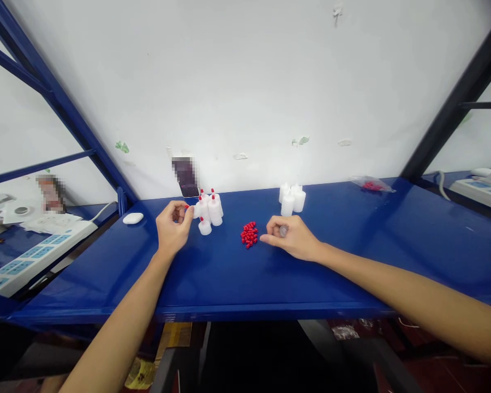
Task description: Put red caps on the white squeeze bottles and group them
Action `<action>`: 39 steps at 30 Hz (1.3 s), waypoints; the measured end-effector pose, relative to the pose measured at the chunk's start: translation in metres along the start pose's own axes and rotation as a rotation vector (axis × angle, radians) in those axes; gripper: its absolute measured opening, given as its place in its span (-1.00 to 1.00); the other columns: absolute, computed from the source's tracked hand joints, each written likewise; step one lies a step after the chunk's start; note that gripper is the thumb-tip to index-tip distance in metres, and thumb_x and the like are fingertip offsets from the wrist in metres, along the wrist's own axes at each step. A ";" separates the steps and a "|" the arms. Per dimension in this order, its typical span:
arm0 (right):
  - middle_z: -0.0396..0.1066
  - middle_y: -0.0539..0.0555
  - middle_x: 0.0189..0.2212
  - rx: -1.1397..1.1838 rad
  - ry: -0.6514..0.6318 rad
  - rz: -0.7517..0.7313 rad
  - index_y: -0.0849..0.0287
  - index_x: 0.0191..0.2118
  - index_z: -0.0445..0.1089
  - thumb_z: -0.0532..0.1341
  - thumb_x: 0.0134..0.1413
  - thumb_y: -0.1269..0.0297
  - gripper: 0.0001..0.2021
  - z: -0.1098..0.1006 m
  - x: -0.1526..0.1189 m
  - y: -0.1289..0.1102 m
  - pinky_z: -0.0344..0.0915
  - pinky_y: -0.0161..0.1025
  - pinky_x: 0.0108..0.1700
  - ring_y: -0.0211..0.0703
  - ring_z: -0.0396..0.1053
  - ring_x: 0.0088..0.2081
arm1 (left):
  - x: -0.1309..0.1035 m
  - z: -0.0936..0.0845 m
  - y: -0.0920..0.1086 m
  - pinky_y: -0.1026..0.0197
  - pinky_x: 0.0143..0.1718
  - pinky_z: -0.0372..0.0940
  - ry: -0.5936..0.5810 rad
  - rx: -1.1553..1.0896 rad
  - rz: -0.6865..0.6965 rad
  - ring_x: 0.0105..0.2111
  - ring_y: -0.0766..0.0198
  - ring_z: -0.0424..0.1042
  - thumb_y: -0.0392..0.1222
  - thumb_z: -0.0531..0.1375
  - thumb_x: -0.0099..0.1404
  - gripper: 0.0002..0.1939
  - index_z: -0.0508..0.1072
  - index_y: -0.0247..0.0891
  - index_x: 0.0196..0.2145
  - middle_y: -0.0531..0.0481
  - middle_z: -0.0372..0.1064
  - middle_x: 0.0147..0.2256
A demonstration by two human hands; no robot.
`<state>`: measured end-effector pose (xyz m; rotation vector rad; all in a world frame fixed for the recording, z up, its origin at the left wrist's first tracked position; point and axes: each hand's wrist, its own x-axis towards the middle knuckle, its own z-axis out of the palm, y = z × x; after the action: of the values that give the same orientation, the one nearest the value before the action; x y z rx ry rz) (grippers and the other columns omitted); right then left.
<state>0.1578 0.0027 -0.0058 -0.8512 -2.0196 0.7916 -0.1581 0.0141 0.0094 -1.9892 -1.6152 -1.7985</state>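
My left hand (pixel 175 225) is closed at the left edge of a group of white dropper bottles (pixel 215 212) with red caps. Its thumb and forefinger pinch the red tip of a white bottle (pixel 196 211) beside the group. One capped bottle (pixel 205 227) stands a little nearer to me. To the right, my right hand (pixel 292 237) curls around a greyish, translucent, round-ended thing (pixel 283 231), most of it hidden by the fingers. Between my hands lies a loose pile of small red caps (pixel 249 234). Behind my right hand stand several white bottles (pixel 287 203) with no red caps showing.
A white oval case (pixel 133 218) lies on the blue table (pixel 245 289) at the left. A phone-like dark object (pixel 185 177) leans on the wall. A clear bag with red pieces (pixel 372 185) lies at the back right. White power strips (pixel 36 256) sit beyond the blue frame.
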 end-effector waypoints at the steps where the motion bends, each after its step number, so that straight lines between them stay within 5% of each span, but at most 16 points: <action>1: 0.16 -0.11 -0.65 0.000 0.032 0.003 0.15 -0.47 0.29 0.34 0.01 0.02 -0.67 0.000 0.000 -0.001 0.05 -0.28 -0.46 -0.30 0.07 -0.57 | 0.000 -0.003 -0.005 0.32 -0.49 0.12 -0.038 0.027 -0.006 -0.55 0.40 0.14 -0.09 0.23 0.24 -0.82 0.40 -0.26 -0.33 0.15 0.14 -0.54; 7: 0.18 -0.06 -0.60 0.137 0.025 0.013 0.16 -0.47 0.29 0.11 0.17 0.11 -0.73 -0.005 -0.001 -0.004 0.04 -0.24 -0.43 -0.25 0.12 -0.53 | -0.002 0.000 -0.007 0.31 -0.50 0.09 -0.234 0.139 0.029 -0.57 0.39 0.12 -0.03 0.23 0.23 -0.78 0.44 -0.27 -0.36 0.15 0.14 -0.55; 13: 0.25 -0.01 -0.48 0.103 -0.020 -0.019 0.15 -0.33 0.31 0.02 0.14 0.30 -0.85 -0.003 0.000 -0.006 0.11 -0.20 -0.31 -0.17 0.19 -0.41 | -0.001 -0.001 -0.004 0.31 -0.49 0.09 -0.257 0.179 0.017 -0.57 0.40 0.13 -0.01 0.25 0.22 -0.76 0.44 -0.26 -0.34 0.16 0.14 -0.56; 18: 0.29 0.07 -0.32 0.011 0.277 -0.140 0.11 -0.26 0.25 0.00 0.03 0.39 -0.84 -0.022 0.008 -0.003 0.19 -0.13 -0.18 -0.07 0.25 -0.28 | -0.007 -0.003 0.004 0.30 -0.50 0.10 -0.060 0.153 0.101 -0.58 0.40 0.15 -0.13 0.16 0.29 -0.83 0.39 -0.26 -0.40 0.14 0.17 -0.57; 23: 0.31 0.08 -0.24 -0.080 0.600 -0.114 0.06 -0.19 0.20 0.03 0.06 0.39 -0.83 -0.051 0.030 0.015 0.23 -0.12 -0.13 -0.05 0.28 -0.20 | -0.017 0.001 0.017 0.28 -0.51 0.09 -0.082 0.148 0.312 -0.63 0.40 0.11 -0.24 0.14 0.27 -0.81 0.36 -0.26 -0.51 0.14 0.16 -0.64; 31: 0.36 0.07 -0.25 -0.063 0.514 -0.038 0.10 -0.10 0.33 0.09 0.23 0.17 -0.79 -0.055 0.042 0.041 0.26 -0.15 -0.20 -0.09 0.30 -0.28 | -0.032 0.020 0.036 0.30 -0.53 0.06 -0.335 0.125 0.481 -0.65 0.41 0.10 -0.26 0.09 0.27 -0.79 0.31 -0.24 -0.54 0.15 0.09 -0.66; 39: 0.40 0.07 -0.29 -0.114 0.462 -0.033 0.13 -0.09 0.38 0.11 0.25 0.14 -0.76 -0.053 0.043 0.051 0.26 -0.15 -0.20 -0.08 0.35 -0.27 | -0.031 0.022 0.036 0.31 -0.53 0.04 -0.391 0.121 0.432 -0.66 0.43 0.08 -0.26 0.09 0.28 -0.77 0.30 -0.25 -0.55 0.17 0.06 -0.67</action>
<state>0.1967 0.0778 -0.0004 -0.9629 -1.6718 0.4142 -0.1126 -0.0095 0.0006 -2.4964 -1.1860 -1.1912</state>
